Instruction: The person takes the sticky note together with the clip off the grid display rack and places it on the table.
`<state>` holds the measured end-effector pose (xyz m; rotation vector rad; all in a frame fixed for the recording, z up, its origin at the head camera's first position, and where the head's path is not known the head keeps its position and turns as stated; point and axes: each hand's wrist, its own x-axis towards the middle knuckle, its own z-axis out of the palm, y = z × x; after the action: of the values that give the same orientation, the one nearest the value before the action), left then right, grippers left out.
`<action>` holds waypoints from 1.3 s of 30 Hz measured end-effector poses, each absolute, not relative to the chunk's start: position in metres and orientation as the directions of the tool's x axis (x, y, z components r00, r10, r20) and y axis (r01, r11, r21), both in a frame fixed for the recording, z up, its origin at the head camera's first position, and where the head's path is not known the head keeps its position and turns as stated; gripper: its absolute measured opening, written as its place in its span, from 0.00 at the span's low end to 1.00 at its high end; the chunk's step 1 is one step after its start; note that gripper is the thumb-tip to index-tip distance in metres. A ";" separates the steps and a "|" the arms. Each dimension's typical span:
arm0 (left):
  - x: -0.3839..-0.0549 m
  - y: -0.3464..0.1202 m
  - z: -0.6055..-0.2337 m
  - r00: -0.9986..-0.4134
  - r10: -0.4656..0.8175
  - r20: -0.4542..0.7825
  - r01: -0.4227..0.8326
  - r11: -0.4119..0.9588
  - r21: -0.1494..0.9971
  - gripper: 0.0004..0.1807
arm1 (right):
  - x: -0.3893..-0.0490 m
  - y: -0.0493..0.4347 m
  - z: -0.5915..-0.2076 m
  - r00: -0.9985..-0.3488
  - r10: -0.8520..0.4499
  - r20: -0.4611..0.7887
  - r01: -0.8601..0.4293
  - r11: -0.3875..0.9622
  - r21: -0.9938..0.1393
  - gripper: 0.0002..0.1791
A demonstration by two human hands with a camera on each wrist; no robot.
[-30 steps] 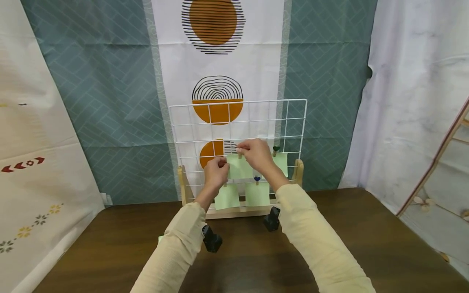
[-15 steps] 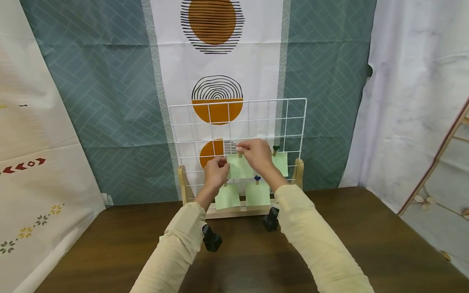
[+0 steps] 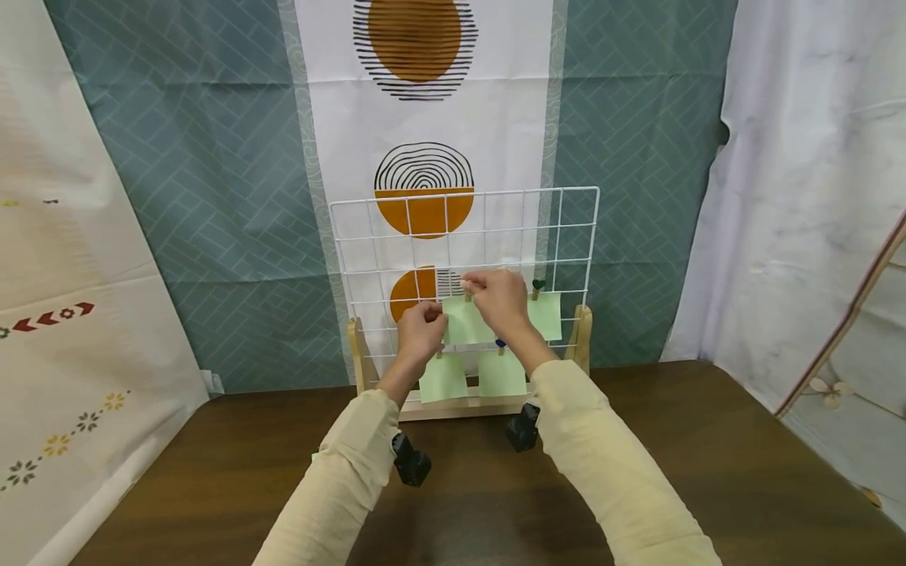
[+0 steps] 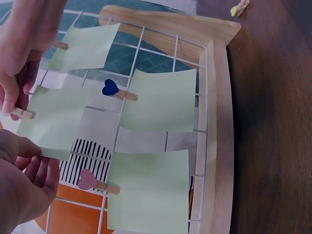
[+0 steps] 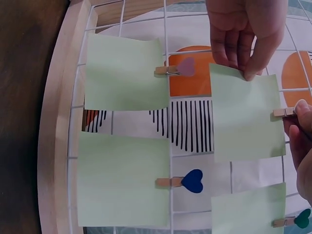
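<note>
My left hand (image 3: 421, 338) pinches the left edge of a pale green paper sheet (image 3: 463, 324) lying against a white wire grid rack (image 3: 484, 232). My right hand (image 3: 504, 303) pinches a small wooden clothespin (image 5: 282, 112) at the top edge of that sheet; its decorated end is mostly behind the fingers. Other green sheets hang around it: one under a blue heart clothespin (image 5: 191, 181), one under a pink heart clothespin (image 4: 87, 180), and one at upper right with a green heart clothespin (image 3: 538, 284).
The rack stands on a wooden base (image 3: 460, 409) on a dark brown table (image 3: 460, 519). A loose clothespin with a yellow end (image 4: 239, 9) lies on the table. Patterned cloth (image 3: 212, 196) hangs behind the rack.
The head view has shifted slightly. Both hands stay at the same sheet and clothespin, with hardly any movement.
</note>
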<state>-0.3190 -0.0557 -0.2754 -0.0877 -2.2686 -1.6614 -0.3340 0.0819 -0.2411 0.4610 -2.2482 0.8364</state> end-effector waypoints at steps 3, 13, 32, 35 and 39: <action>-0.319 -0.055 -0.275 -0.943 -0.134 0.304 0.250 0.319 0.914 0.12 | -0.333 0.083 -0.238 -0.696 -0.080 0.713 -0.531 0.726 -0.437 0.10; -0.317 -0.058 -0.273 -0.943 -0.119 0.311 0.263 0.305 0.915 0.10 | -0.329 0.084 -0.235 -0.702 -0.067 0.709 -0.548 0.687 -0.478 0.10; -0.311 -0.064 -0.272 -0.955 -0.098 0.281 0.244 0.280 0.928 0.10 | -0.324 0.086 -0.233 -0.745 -0.037 0.666 -0.515 0.667 -0.539 0.11; -0.309 -0.064 -0.271 -0.954 -0.095 0.283 0.247 0.280 0.928 0.10 | -0.323 0.088 -0.233 -0.746 -0.042 0.665 -0.519 0.661 -0.541 0.12; -0.307 -0.064 -0.271 -0.952 -0.090 0.293 0.258 0.280 0.924 0.10 | -0.323 0.091 -0.234 -0.743 -0.037 0.668 -0.531 0.640 -0.555 0.11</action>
<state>-0.3070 -0.0639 -0.2707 -0.1540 -2.2654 -1.7205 -0.3229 0.0913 -0.2337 0.4407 -2.2339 1.0257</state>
